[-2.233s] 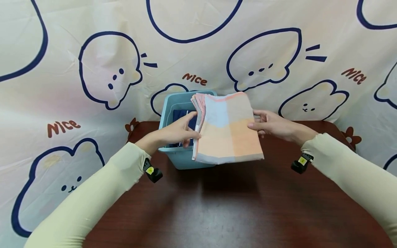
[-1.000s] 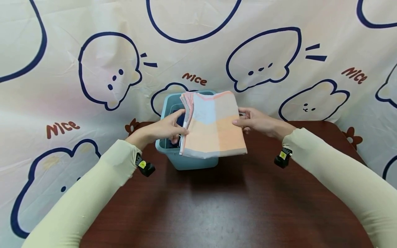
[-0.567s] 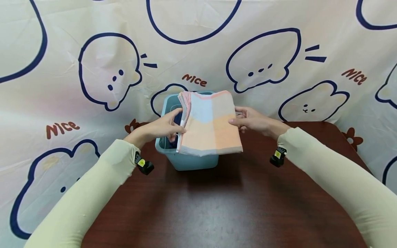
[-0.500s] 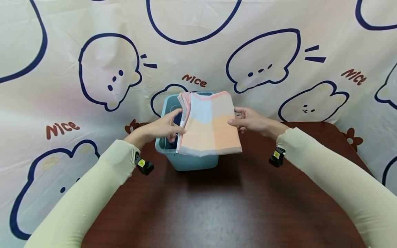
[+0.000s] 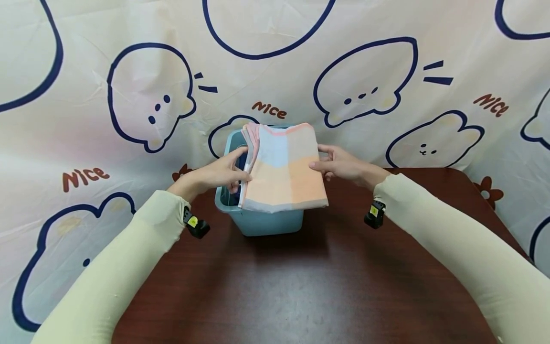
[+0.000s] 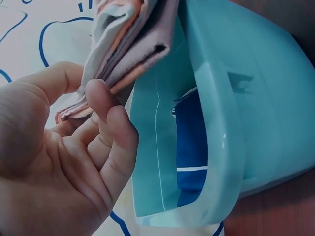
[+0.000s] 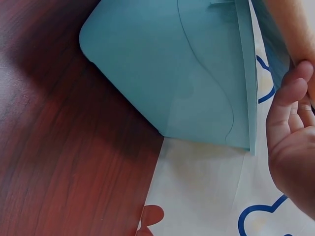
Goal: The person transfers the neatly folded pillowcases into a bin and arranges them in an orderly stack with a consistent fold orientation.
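A folded cloth (image 5: 283, 167) in peach, orange, pale blue and grey checks is held up between both hands, over the blue plastic bin (image 5: 266, 223). My left hand (image 5: 219, 173) pinches its left edge, where several folded layers (image 6: 133, 44) show in the left wrist view. At the opposite edge my right hand (image 5: 343, 165) grips it, thumb on top and fingers beneath. Inside the bin lies a dark blue cloth (image 6: 191, 142) with a white stripe. The checked cloth covers most of the bin's opening in the head view.
The bin stands at the back of a dark red-brown wooden table (image 5: 292, 291), close to a white curtain (image 5: 266, 28) printed with blue cartoon outlines. Each wrist wears a small black camera.
Both hands have carried the folded cloth leftward and slightly up in the head view, so it now covers more of the bin. The grip stays the same, and the bin has not moved.
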`<move>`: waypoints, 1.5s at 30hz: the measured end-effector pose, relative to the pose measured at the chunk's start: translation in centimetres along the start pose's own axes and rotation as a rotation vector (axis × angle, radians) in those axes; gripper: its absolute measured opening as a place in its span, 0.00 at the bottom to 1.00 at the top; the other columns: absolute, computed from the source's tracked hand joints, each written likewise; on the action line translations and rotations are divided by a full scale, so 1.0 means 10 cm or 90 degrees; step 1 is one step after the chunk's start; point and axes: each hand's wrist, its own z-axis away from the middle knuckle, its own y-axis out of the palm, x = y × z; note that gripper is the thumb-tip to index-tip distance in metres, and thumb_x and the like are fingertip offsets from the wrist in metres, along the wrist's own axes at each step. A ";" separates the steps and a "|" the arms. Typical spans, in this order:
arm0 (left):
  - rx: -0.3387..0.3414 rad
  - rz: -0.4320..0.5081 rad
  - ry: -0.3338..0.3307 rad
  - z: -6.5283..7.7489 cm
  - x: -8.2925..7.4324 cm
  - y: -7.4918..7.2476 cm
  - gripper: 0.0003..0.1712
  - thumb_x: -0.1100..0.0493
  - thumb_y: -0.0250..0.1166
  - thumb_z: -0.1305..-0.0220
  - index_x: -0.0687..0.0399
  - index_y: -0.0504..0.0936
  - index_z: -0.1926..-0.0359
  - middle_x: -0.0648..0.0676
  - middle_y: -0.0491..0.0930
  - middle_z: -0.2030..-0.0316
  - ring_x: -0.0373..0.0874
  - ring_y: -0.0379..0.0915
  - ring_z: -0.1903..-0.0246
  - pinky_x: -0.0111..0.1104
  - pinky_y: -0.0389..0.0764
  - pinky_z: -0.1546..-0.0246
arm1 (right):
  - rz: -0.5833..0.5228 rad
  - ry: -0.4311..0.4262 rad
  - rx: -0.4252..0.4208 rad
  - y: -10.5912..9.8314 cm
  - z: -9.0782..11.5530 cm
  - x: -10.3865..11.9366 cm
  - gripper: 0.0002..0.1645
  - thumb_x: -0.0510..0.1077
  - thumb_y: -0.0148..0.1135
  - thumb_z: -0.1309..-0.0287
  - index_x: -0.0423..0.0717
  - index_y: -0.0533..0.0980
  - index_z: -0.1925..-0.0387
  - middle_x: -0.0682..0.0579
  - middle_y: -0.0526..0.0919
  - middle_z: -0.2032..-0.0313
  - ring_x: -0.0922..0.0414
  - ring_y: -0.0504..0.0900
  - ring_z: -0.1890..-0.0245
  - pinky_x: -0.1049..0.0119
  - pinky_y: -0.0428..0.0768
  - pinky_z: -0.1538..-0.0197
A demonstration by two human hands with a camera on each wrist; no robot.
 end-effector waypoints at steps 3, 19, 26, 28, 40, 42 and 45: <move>-0.006 -0.003 -0.003 -0.01 0.01 -0.03 0.50 0.57 0.59 0.27 0.43 0.36 0.19 0.53 0.80 0.75 0.40 0.73 0.83 0.31 0.82 0.72 | 0.006 -0.003 -0.007 0.01 -0.02 0.02 0.40 0.49 0.58 0.27 0.52 0.54 0.21 0.56 0.89 0.62 0.58 0.78 0.72 0.67 0.76 0.66; -0.018 0.003 -0.021 0.02 0.02 -0.17 0.51 0.57 0.59 0.27 0.42 0.33 0.18 0.50 0.78 0.81 0.39 0.74 0.83 0.31 0.82 0.72 | -0.002 -0.011 -0.014 0.14 -0.18 0.22 0.41 0.47 0.58 0.27 0.55 0.52 0.20 0.56 0.85 0.67 0.59 0.72 0.75 0.68 0.70 0.69; -0.029 -0.005 -0.018 0.04 0.00 -0.22 0.51 0.58 0.58 0.27 0.42 0.32 0.19 0.50 0.79 0.81 0.39 0.74 0.83 0.32 0.82 0.72 | -0.030 -0.013 -0.015 0.19 -0.25 0.27 0.41 0.45 0.57 0.27 0.57 0.52 0.20 0.54 0.85 0.64 0.58 0.70 0.76 0.68 0.67 0.71; -0.033 -0.004 -0.019 0.04 0.00 -0.23 0.51 0.59 0.58 0.27 0.42 0.32 0.19 0.49 0.78 0.82 0.39 0.74 0.83 0.32 0.82 0.73 | -0.033 -0.013 -0.019 0.20 -0.27 0.28 0.41 0.44 0.57 0.27 0.58 0.52 0.20 0.55 0.84 0.64 0.57 0.70 0.75 0.69 0.67 0.72; -0.036 -0.024 -0.023 -0.01 0.05 -0.28 0.51 0.60 0.58 0.26 0.42 0.31 0.19 0.49 0.77 0.83 0.38 0.73 0.84 0.31 0.81 0.74 | -0.033 0.005 -0.009 0.22 -0.30 0.31 0.44 0.43 0.57 0.28 0.57 0.47 0.19 0.56 0.84 0.63 0.59 0.74 0.72 0.68 0.71 0.67; -0.035 -0.028 -0.032 -0.02 0.06 -0.28 0.51 0.59 0.57 0.26 0.41 0.30 0.19 0.49 0.78 0.82 0.38 0.73 0.84 0.32 0.81 0.73 | -0.027 0.006 -0.008 0.22 -0.31 0.29 0.45 0.43 0.57 0.28 0.56 0.46 0.19 0.56 0.84 0.62 0.59 0.73 0.71 0.67 0.71 0.67; -0.038 -0.040 -0.045 -0.05 0.08 -0.28 0.51 0.59 0.57 0.25 0.41 0.31 0.19 0.49 0.77 0.81 0.38 0.72 0.84 0.32 0.81 0.73 | -0.029 0.008 -0.003 0.24 -0.34 0.26 0.46 0.42 0.58 0.28 0.56 0.45 0.19 0.56 0.83 0.65 0.58 0.72 0.72 0.67 0.69 0.68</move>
